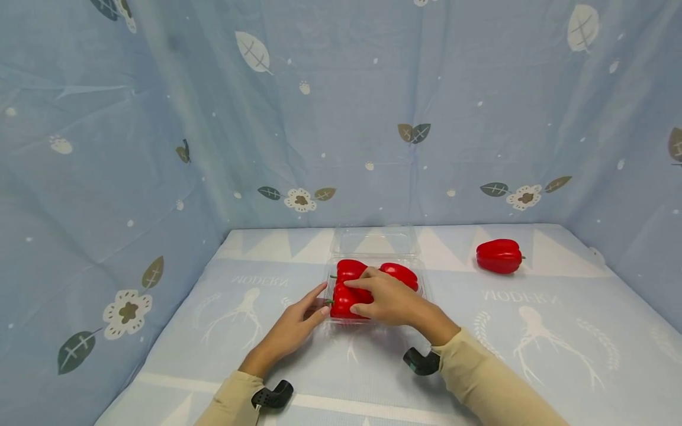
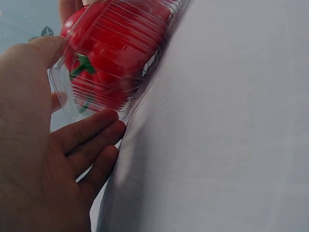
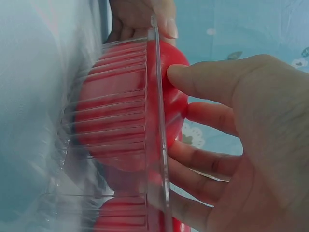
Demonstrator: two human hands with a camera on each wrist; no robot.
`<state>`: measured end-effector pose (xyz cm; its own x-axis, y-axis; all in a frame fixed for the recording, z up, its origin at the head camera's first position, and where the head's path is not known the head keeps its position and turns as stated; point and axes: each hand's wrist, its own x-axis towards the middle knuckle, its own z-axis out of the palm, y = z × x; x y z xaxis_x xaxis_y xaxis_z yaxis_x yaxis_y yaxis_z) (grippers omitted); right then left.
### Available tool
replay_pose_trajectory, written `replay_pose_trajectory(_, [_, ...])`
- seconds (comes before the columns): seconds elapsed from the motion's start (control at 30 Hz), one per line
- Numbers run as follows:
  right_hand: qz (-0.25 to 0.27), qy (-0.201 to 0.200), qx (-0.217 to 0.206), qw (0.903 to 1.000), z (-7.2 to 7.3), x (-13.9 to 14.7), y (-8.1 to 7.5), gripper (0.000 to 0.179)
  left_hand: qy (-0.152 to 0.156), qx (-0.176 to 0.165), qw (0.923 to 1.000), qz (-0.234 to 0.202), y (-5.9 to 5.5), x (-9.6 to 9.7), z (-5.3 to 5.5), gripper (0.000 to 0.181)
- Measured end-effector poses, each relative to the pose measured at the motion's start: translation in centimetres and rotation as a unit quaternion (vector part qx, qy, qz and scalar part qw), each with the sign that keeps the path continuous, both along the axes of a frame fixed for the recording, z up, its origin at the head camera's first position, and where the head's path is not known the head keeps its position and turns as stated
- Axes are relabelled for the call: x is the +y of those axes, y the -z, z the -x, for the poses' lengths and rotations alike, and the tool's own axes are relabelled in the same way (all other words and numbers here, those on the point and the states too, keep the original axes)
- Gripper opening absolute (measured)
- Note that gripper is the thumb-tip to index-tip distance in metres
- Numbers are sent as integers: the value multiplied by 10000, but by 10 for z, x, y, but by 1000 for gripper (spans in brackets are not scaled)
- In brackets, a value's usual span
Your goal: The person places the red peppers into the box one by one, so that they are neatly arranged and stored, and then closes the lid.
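Note:
A clear plastic clamshell box [image 1: 422,277] sits on the table with its lid [image 1: 375,241] folded back. Several red bell peppers lie inside: one at the back left [image 1: 348,269], one at the right [image 1: 401,274], and a front-left pepper [image 1: 342,299] with a green stem pointing left. My right hand [image 1: 393,299] holds this front-left pepper from above, thumb on its near side and fingers across its far side. My left hand [image 1: 292,329] rests against the box's left wall with fingers fairly straight. In the left wrist view, its fingertips touch the ribbed box corner [image 2: 108,99].
Another red bell pepper [image 1: 498,256] lies on the table at the back right. A pale blue patterned cloth [image 1: 256,367] covers the table. Blue printed curtains [image 1: 341,106] hang behind and at both sides.

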<state>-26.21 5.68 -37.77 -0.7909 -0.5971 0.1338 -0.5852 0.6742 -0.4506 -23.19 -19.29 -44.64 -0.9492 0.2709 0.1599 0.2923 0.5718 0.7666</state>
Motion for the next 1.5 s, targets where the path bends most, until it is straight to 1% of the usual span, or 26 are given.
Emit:
replay_pose_trajectory(0.2, [-196, 63, -85, 9998, -2, 0, -2, 56, -14, -33, 10000, -51, 1, 0, 1, 66])
replay_pose_trajectory(0.33, [-175, 28, -250, 9995, -3, 3, -4, 61, -66, -3, 10000, -8, 3, -1, 2, 66])
replay_pose_trajectory(0.43, [179, 16, -352, 9992, -1, 8, -3, 61, -101, -45, 9999, -18, 2, -1, 1, 65])
replay_pose_trajectory(0.5, [601, 20, -351, 9976, 0, 14, -1, 57, -99, -79, 9999, -54, 1, -1, 0, 65])
replay_pose_trajectory(0.63, [1538, -25, -229, 9878, 6, 32, -2, 43, -66, -106, 9999, -81, 1, 1, 0, 65])
replay_pose_trajectory(0.7, [1884, 57, -197, 9819, 9, 43, -4, 39, -64, -97, 9999, -88, 2, 2, 0, 65])
replay_pose_trajectory(0.8, [2157, 308, -60, 9760, 13, 61, -8, 36, -70, -87, 9999, -100, 2, 2, 1, 65])
replay_pose_trajectory(0.9, [2293, 626, 45, 9713, 19, 82, -10, 33, -110, -66, 9999, -112, 3, 1, 1, 65])
replay_pose_trajectory(1.03, [2265, 1047, 24, 9684, 25, 109, -8, 33, -139, -93, 9998, -142, 1, 0, 1, 64])
replay_pose_trajectory(1.23, [2149, 1553, 76, 9642, 36, 152, 1, 37, -64, -112, 9998, -136, -2, 1, 1, 66])
replay_pose_trajectory(1.37, [2209, 1800, 97, 9585, 41, 183, 7, 39, -130, -137, 9996, -193, -1, 1, -1, 64])
replay_pose_trajectory(1.43, [2338, 1915, 84, 9532, 42, 196, 7, 39, -132, -165, 9995, -232, -1, 0, -1, 63])
replay_pose_trajectory(1.5, [2378, 2130, 104, 9476, 42, 208, 5, 40, -119, -163, 9995, -233, -1, 0, -1, 62])
